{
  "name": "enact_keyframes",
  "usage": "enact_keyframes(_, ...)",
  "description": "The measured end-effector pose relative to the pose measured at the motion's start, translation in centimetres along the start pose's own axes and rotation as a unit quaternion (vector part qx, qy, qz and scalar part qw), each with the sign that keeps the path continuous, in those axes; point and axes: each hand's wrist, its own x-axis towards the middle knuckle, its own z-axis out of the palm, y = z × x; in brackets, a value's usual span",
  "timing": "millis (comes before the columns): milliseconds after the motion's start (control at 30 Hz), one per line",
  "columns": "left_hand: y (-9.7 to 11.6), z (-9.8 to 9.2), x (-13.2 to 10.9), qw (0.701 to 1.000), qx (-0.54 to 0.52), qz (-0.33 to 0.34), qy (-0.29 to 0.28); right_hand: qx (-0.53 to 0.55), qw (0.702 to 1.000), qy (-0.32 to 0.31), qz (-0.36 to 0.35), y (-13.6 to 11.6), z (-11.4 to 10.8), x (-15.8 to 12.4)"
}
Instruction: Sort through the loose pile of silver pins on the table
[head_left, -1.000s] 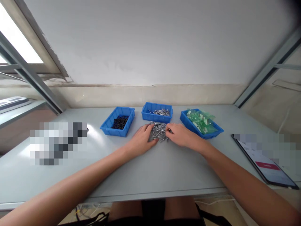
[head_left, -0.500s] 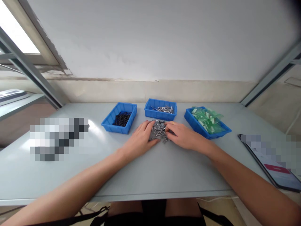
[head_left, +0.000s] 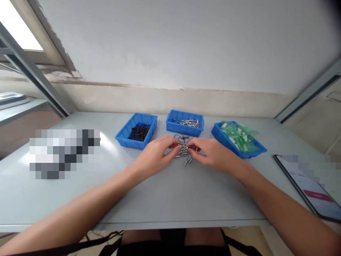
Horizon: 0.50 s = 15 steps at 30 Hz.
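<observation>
A small pile of thin silver metal pins point(head_left: 183, 145), perhaps screws, lies on the table between my two hands. My left hand point(head_left: 158, 153) is at the left side of the pile, thumb and fingertips drawn together over it; what they pinch is too small to make out. From the other side my right hand point(head_left: 209, 151) reaches in, its thumb and forefinger pinched on a slim silver pin. The fingertips of both hands are close together and hide part of the pile. A few loose pins point(head_left: 188, 160) lie just in front of it.
Behind the hands stand a blue bin point(head_left: 127, 132) of black screws and a blue bin point(head_left: 183, 115) of silver pins. To the right, another blue bin point(head_left: 246, 155) holds green plastic packets point(head_left: 237, 135). A tablet point(head_left: 314, 192) lies far right; a blurred-out object point(head_left: 62, 153) is at left.
My left hand has gone from lying flat beside the pile to bending its fingers together over it. My right hand stays at the pile. The view has shifted slightly.
</observation>
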Motion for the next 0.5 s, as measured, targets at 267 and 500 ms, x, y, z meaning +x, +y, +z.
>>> enact_keyframes(267,0.53,-0.38,-0.14,0.999,-0.012,0.038,0.026,-0.015,0.999,0.043,-0.015,0.26,-0.34,-0.09)
enact_keyframes(500,0.41,-0.45,-0.01,0.998,-0.017,0.045,0.029,-0.033,0.989,0.127,-0.070,0.34,-0.22,-0.31)
